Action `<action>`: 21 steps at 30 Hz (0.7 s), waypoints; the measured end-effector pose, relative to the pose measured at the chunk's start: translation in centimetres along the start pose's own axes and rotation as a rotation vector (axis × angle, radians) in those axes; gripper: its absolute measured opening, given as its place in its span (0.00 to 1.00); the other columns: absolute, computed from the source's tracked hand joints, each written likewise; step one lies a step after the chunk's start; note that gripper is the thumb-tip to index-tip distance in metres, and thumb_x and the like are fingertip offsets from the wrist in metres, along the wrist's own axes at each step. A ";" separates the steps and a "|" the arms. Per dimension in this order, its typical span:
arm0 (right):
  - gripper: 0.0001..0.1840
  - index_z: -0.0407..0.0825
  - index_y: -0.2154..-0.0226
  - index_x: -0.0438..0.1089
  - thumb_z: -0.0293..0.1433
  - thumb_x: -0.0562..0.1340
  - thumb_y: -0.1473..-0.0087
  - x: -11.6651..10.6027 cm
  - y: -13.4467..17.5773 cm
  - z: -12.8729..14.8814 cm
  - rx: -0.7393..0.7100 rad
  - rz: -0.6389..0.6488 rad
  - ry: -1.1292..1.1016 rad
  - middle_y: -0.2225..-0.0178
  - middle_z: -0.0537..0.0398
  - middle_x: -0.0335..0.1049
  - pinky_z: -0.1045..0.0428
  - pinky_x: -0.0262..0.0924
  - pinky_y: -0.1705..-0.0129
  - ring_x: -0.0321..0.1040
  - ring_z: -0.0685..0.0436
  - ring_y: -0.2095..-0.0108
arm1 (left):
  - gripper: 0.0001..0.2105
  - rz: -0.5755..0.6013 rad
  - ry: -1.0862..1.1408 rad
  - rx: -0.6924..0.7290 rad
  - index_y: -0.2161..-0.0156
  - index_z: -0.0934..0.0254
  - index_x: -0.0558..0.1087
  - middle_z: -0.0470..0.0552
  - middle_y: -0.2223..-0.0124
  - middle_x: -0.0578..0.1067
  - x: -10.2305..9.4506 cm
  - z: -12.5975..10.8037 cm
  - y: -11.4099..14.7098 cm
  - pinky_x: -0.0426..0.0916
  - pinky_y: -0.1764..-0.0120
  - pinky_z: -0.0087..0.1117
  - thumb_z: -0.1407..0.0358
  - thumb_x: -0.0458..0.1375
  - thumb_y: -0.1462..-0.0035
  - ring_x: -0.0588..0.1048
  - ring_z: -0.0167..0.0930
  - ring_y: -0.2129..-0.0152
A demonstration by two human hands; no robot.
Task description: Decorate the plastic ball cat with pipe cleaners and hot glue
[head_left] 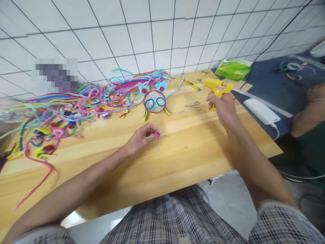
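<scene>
My left hand (144, 137) is pinched over the middle of the wooden table, holding a small pink and purple coil (158, 134) that looks like rolled pipe cleaner. My right hand (221, 103) grips a yellow hot glue gun (217, 86), its nozzle pointing left. Beyond my left hand lies a pipe-cleaner craft figure (154, 101) with a clear round middle ringed in red, blue eye rings, light blue ears with red dots, and yellow-black legs. Small scissors (195, 106) rest just left of the right hand. Behind them is a yellow utility knife (193, 85).
Tangled pipe cleaners (101, 98) heap along the tiled wall on the left. A green tissue pack (232, 69) and a white power bank (262, 111) with a cable are at the right. Another person's arm (308, 110) shows at the far right.
</scene>
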State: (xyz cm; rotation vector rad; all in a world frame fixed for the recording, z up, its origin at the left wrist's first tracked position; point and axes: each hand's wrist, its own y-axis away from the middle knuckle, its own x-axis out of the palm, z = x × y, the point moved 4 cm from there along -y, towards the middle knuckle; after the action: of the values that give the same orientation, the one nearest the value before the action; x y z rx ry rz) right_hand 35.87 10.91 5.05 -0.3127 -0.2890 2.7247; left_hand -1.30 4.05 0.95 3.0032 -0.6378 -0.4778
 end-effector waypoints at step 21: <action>0.08 0.54 0.70 0.73 0.27 0.65 0.39 -3.2 -0.7 -2.1 0.146 -0.090 0.187 0.71 0.58 0.73 0.48 0.59 0.68 0.63 0.49 0.75 | 0.21 -0.416 0.024 0.005 0.68 0.61 0.75 0.41 0.76 0.62 -1.8 1.6 0.9 0.58 0.70 0.30 0.44 0.65 0.34 0.59 0.27 0.76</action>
State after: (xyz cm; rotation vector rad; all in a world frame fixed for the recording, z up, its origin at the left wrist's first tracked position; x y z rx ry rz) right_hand 39.51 10.67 3.81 -0.4958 -0.0503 2.5881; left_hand -3.74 3.99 0.01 3.1390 -0.0042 -0.4501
